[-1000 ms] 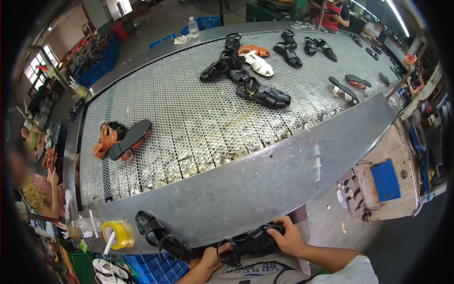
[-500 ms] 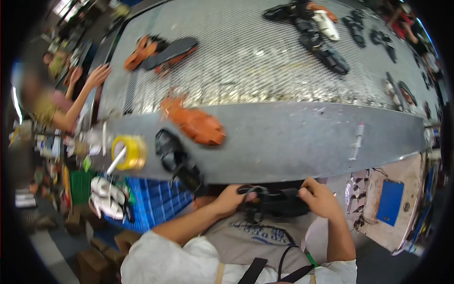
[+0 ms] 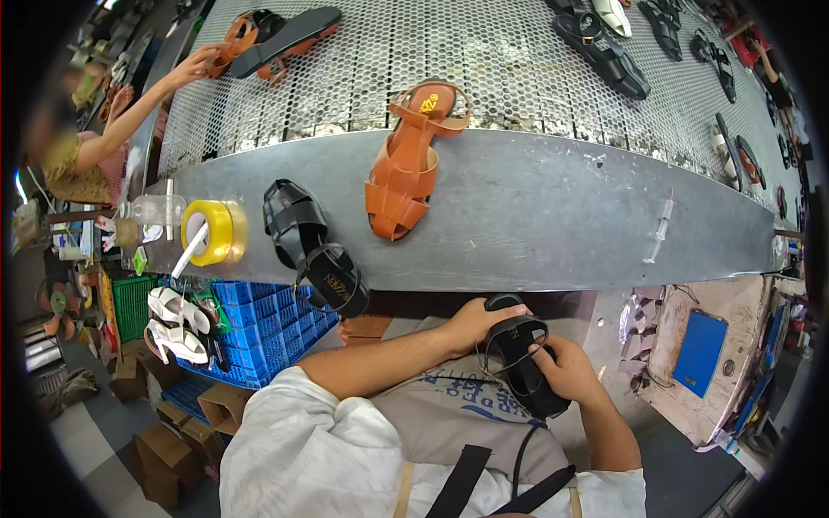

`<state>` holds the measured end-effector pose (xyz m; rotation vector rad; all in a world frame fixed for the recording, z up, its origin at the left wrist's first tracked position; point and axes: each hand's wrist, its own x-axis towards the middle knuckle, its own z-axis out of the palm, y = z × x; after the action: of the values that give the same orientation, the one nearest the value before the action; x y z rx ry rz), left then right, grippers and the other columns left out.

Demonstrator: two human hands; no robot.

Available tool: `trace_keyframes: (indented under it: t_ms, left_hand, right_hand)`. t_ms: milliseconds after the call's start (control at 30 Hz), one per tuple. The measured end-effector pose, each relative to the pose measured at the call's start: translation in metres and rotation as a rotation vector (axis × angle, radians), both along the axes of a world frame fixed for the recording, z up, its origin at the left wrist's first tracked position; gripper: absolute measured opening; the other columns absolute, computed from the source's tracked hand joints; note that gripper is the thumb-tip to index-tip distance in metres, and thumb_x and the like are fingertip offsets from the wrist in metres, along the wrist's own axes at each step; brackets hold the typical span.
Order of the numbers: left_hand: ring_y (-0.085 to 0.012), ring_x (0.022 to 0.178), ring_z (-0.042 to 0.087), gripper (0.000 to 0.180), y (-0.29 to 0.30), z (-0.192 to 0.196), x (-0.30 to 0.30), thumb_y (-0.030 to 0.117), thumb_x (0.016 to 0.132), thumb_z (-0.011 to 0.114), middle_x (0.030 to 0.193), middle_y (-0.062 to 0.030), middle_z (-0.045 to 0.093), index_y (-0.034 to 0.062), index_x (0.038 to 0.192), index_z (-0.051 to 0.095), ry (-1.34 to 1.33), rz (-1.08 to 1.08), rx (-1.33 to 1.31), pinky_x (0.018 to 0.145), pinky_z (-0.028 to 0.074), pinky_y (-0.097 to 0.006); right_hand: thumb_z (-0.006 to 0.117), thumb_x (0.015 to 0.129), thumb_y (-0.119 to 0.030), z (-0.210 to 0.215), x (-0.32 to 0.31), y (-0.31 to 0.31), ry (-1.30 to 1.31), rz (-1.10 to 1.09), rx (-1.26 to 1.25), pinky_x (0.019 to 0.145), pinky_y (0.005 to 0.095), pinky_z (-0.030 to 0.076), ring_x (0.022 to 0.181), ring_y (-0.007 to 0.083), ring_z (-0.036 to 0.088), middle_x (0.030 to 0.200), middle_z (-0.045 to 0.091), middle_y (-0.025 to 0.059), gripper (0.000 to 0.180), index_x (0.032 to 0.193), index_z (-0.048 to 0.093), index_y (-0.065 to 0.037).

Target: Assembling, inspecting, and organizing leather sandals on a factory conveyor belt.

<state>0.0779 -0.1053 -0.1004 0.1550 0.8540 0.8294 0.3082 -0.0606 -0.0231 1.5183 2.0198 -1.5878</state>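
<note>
A black strappy sandal (image 3: 537,393) is held close before my body, its insole facing up and its toe toward the lower right. My left hand (image 3: 477,326) is closed on its heel end. My right hand (image 3: 567,366) grips its side near the middle, with the thumb over the edge. Beyond them on the metal ledge lies an orange sandal (image 3: 403,186), toe toward me and heel reaching onto the mesh. To its left, another black sandal (image 3: 296,220) rests with its heel overhanging the ledge's near edge.
On the metal ledge (image 3: 518,216) are a yellow tape roll (image 3: 221,233), a clear bottle (image 3: 158,210) and a syringe (image 3: 663,226). More sandals lie on the mesh belt (image 3: 484,52). Blue crates (image 3: 276,324) with white sandals (image 3: 180,324) stand lower left. A co-worker's hand (image 3: 194,69) touches orange sandals.
The black sandal in my hands has turned from sideways to insole up. The orange sandal on the ledge has swung round, toe toward me. The co-worker's hand has reached the orange sandals.
</note>
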Motion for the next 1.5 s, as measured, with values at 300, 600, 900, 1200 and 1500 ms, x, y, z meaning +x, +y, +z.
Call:
trace_keyframes:
  t_ms: [300, 600, 900, 1200, 1500]
  left_hand:
    - [-0.0199, 0.122, 0.068, 0.060, 0.000, 0.013, -0.011, 0.051, 0.112, 0.054, 0.136, -0.0122, 0.071, 0.0007, 0.144, 0.063, -0.211, -0.020, 0.018, 0.109, 0.051, -0.036]
    - [-0.0220, 0.120, 0.070, 0.077, -0.009, 0.050, -0.007, 0.038, 0.107, 0.070, 0.141, -0.0146, 0.062, 0.0056, 0.165, 0.032, 0.033, -0.118, 0.457, 0.094, 0.058, -0.033]
    - [-0.0061, 0.058, 0.054, 0.033, -0.029, 0.028, -0.057, 0.030, 0.096, 0.084, 0.076, 0.0001, 0.064, 0.0017, 0.103, 0.068, 0.239, -0.297, 0.176, 0.051, 0.043, -0.025]
    - [-0.0051, 0.059, 0.049, 0.033, -0.020, 0.027, -0.055, 0.029, 0.098, 0.083, 0.080, 0.0023, 0.064, 0.0040, 0.117, 0.072, 0.394, 0.002, 0.134, 0.052, 0.038, -0.023]
    - [-0.0249, 0.073, 0.073, 0.046, 0.010, 0.124, -0.087, 0.044, 0.104, 0.070, 0.080, -0.0129, 0.070, -0.0005, 0.115, 0.073, 0.805, -0.717, 0.473, 0.071, 0.059, -0.039]
  right_hand:
    - [0.069, 0.103, -0.024, 0.016, -0.003, 0.008, 0.075, -0.087, -0.002, 0.070, 0.0411, 0.054, 0.071, 0.0282, 0.070, 0.077, 0.071, 0.0202, 0.027, 0.103, 0.074, 0.002]
    - [0.067, 0.106, -0.015, -0.012, -0.048, 0.011, 0.846, -0.942, 0.090, 0.098, 0.0345, 0.052, 0.114, 0.0171, 0.065, 0.123, 0.069, 0.0061, 0.034, 0.138, 0.061, -0.006]
    - [0.088, 0.084, -0.027, 0.008, 0.053, 0.015, 0.968, -0.576, -0.429, 0.093, 0.0456, 0.062, 0.125, 0.0291, 0.066, 0.140, 0.063, 0.0141, 0.076, 0.146, 0.052, -0.001]
    - [0.077, 0.100, -0.023, 0.004, 0.014, 0.023, 0.561, -0.838, -0.054, 0.041, 0.0309, 0.050, 0.051, 0.0182, 0.063, 0.080, 0.068, 0.0110, 0.030, 0.106, 0.065, 0.004]
    - [0.081, 0.093, -0.026, 0.068, 0.023, 0.086, 0.374, -0.811, -0.063, 0.043, 0.0307, 0.049, 0.057, 0.0174, 0.065, 0.085, 0.071, 0.0105, 0.034, 0.108, 0.065, 0.000]
